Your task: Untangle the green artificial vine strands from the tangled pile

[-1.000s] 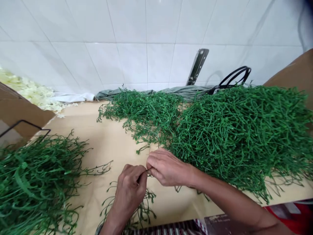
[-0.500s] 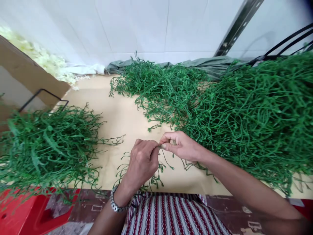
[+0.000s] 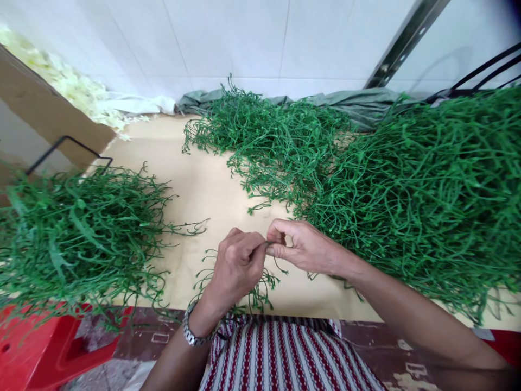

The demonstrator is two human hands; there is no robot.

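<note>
My left hand point(image 3: 238, 266) is closed around the stem end of a green artificial plant sprig point(image 3: 260, 290), whose thin branches with small tips spread out below and beside the hand. My right hand point(image 3: 299, 244) pinches the stem end between thumb and forefinger, its fingertips meeting those of the left hand. Both hands are just above the tan tabletop point(image 3: 207, 190), near its front edge. Most of the stem between the fingers is hidden.
A large heap of green sprigs point(image 3: 427, 201) covers the right side, joining a smaller heap point(image 3: 277, 136) at the back. Another green pile point(image 3: 81, 239) lies left, beside a cardboard box point(image 3: 49, 108) and black wire frame point(image 3: 67, 138). A red stool point(image 3: 36, 347) stands below left.
Both hands stay together at nearly the same place. The thin strand hanging below the right fingers has shifted and shows less. The camera view has moved slightly.
</note>
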